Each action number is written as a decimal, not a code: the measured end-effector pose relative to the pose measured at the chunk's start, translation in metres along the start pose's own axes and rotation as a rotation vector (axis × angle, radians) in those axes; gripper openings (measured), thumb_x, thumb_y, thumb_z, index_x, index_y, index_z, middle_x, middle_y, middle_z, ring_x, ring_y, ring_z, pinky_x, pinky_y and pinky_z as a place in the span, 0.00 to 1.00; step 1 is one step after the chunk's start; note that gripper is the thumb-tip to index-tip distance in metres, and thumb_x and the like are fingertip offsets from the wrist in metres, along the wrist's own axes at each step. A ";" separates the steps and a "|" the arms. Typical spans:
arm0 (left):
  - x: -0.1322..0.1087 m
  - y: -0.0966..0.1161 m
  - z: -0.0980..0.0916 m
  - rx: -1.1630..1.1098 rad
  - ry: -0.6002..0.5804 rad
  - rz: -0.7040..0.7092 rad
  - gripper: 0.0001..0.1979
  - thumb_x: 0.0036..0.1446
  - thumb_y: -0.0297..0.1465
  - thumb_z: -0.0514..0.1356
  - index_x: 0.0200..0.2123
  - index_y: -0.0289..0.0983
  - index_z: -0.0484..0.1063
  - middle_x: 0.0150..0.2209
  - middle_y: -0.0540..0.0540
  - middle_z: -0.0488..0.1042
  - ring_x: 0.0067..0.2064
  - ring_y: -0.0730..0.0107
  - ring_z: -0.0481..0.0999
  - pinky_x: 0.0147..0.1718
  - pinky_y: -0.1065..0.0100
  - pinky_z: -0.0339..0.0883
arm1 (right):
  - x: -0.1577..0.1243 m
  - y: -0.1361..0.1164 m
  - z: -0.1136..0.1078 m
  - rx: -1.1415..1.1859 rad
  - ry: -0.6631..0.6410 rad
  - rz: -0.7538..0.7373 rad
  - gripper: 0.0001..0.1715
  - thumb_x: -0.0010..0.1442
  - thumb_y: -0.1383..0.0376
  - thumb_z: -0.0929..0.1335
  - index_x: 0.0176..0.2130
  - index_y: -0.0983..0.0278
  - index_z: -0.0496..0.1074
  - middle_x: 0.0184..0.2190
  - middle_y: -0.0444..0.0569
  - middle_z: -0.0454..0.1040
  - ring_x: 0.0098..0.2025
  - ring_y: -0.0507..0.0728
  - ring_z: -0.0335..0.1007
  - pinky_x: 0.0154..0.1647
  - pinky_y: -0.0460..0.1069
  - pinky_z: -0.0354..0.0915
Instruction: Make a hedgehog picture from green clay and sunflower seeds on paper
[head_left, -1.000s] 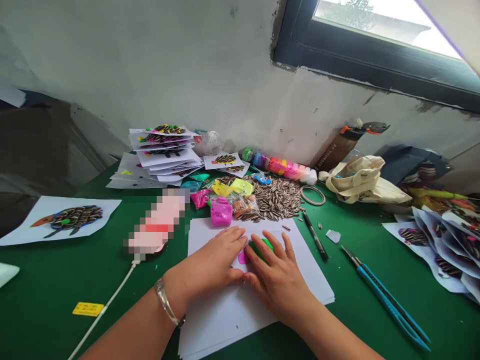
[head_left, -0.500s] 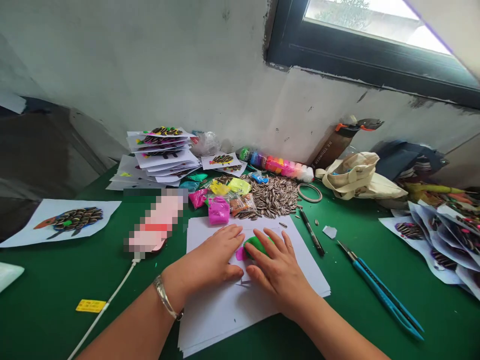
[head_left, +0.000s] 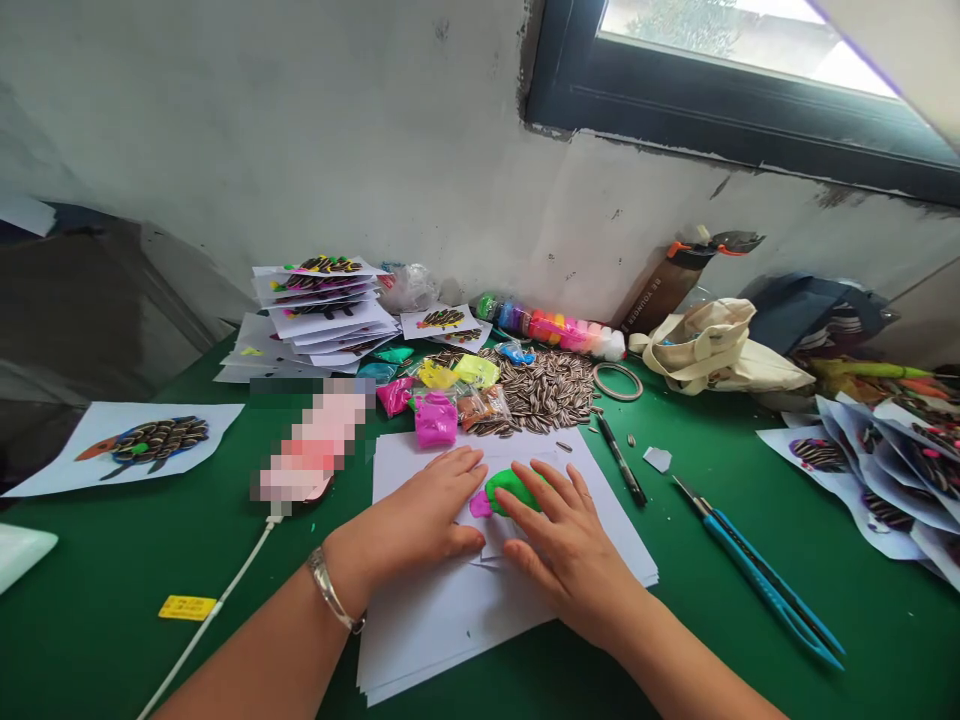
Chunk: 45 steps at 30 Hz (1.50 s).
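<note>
A flattened green piece of modelling clay (head_left: 507, 486) with a small pink clay piece (head_left: 481, 504) at its left end lies on a small sheet of paper. That sheet rests on a stack of white paper (head_left: 442, 640). My left hand (head_left: 431, 505) lies with fingers stretched out on the paper, just left of the pink clay. Spread over the right part of the green clay are the fingers of my right hand (head_left: 559, 535), which partly hide it. Whether its fingertips press the clay, I cannot tell.
Behind the paper are bagged magenta clay (head_left: 436, 420) and a heap of striped sunflower seeds (head_left: 551, 390). A black pen (head_left: 622, 460) and blue tweezers (head_left: 765, 575) lie to the right. Seed pictures (head_left: 161, 445) lie left, near a blurred pink object (head_left: 319, 445) with a white cable.
My right hand has shifted slightly right and back toward me, so more of the green clay shows. My left hand stays nearly in place. The view has tilted slightly.
</note>
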<state>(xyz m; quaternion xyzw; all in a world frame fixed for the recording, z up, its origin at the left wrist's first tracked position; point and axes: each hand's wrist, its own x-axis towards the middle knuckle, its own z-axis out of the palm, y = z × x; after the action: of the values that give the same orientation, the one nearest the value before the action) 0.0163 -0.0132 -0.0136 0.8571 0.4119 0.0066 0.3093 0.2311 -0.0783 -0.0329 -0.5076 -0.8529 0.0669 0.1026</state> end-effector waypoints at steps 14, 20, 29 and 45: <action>-0.002 0.002 -0.002 -0.030 0.002 0.006 0.36 0.54 0.37 0.63 0.64 0.36 0.57 0.68 0.38 0.50 0.69 0.51 0.47 0.65 0.51 0.47 | 0.007 -0.002 0.002 -0.022 0.037 0.026 0.23 0.67 0.53 0.60 0.58 0.51 0.66 0.66 0.51 0.55 0.66 0.69 0.49 0.62 0.73 0.46; -0.001 0.001 -0.001 -0.046 0.017 0.023 0.35 0.54 0.37 0.63 0.63 0.36 0.58 0.68 0.38 0.51 0.68 0.50 0.48 0.65 0.52 0.47 | 0.007 -0.003 0.003 -0.061 0.051 -0.022 0.24 0.67 0.52 0.60 0.59 0.51 0.65 0.65 0.49 0.59 0.66 0.69 0.48 0.63 0.74 0.41; -0.002 -0.001 0.000 -0.026 0.034 0.041 0.34 0.53 0.36 0.62 0.63 0.37 0.59 0.68 0.37 0.51 0.68 0.51 0.49 0.64 0.52 0.48 | 0.003 -0.004 0.001 -0.048 0.015 -0.017 0.24 0.67 0.52 0.59 0.60 0.50 0.64 0.65 0.48 0.58 0.67 0.69 0.47 0.63 0.74 0.39; -0.001 -0.002 0.002 -0.021 0.060 0.055 0.34 0.55 0.41 0.63 0.63 0.39 0.59 0.67 0.38 0.54 0.68 0.52 0.51 0.64 0.51 0.50 | 0.011 -0.007 0.004 -0.058 0.066 -0.005 0.26 0.67 0.51 0.59 0.62 0.52 0.61 0.66 0.52 0.56 0.67 0.69 0.47 0.63 0.73 0.39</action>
<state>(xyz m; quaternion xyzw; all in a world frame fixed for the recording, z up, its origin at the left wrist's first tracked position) 0.0150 -0.0136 -0.0158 0.8642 0.3972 0.0449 0.3055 0.2185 -0.0718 -0.0341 -0.5103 -0.8518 0.0251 0.1159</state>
